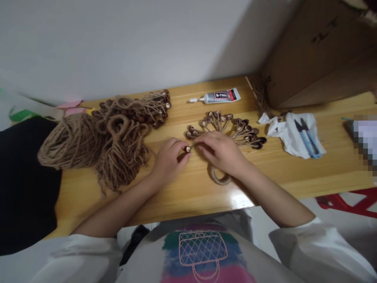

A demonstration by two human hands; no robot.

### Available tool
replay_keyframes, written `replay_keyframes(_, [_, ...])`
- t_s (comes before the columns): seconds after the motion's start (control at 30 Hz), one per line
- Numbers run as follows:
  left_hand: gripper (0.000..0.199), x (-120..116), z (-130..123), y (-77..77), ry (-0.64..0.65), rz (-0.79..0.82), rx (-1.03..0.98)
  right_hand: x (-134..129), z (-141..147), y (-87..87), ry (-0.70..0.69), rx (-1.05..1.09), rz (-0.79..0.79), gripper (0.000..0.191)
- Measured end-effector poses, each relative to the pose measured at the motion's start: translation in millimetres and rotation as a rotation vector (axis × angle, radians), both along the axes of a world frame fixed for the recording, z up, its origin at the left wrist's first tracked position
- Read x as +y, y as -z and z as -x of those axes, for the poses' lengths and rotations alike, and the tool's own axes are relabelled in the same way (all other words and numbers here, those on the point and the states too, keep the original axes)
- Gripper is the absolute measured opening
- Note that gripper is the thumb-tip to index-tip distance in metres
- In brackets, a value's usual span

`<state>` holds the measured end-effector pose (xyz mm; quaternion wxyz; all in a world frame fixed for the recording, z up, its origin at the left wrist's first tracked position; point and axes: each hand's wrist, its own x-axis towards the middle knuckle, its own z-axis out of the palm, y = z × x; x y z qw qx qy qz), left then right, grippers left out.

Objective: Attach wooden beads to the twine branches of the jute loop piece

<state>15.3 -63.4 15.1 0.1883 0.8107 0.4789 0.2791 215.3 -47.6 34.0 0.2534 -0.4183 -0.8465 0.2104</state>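
Between the thumb and fingertips of my left hand (170, 161) is a small brown nut-like piece (187, 149) with a pale cut face. My right hand (220, 151) is closed in a pinch just to its right, on what looks like a thin strand of twine running to that piece. Beyond my right hand, several similar brown pieces on twine stems (219, 120) lie fanned out. A twine-wrapped ring (219, 179) rests on the table below my right hand, partly hidden by it.
A twine ball (70, 141) and a heap of corded brown pieces (132, 108) lie at left. Behind is a glue tube (220, 96). To the right, blue-handled snips (308, 137) lie on white plastic (290, 137), near a cardboard box (318, 59). Black cloth (26, 184) covers the left end.
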Motion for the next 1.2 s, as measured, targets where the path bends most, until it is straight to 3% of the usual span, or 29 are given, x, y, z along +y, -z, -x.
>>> replay_keyframes(0.23, [0.012, -2, 2, 5.9, 0.010, -0.043, -0.027, 2, 14, 7.9, -0.006, -0.135, -0.063, 0.022])
replay_keyframes(0.47, [0.013, -3, 2, 4.6, 0.011, -0.047, -0.066, 2, 14, 10.4, -0.031, -0.099, -0.038, 0.036])
replay_keyframes(0.87, [0.017, -3, 4, 6.5, 0.009, 0.026, -0.174, 2, 9, 8.2, -0.071, 0.029, -0.073, 0.036])
replay_keyframes(1.2, [0.016, -2, 4, 7.5, 0.031, 0.042, -0.220, 0, 9, 6.4, -0.082, 0.010, -0.057, 0.038])
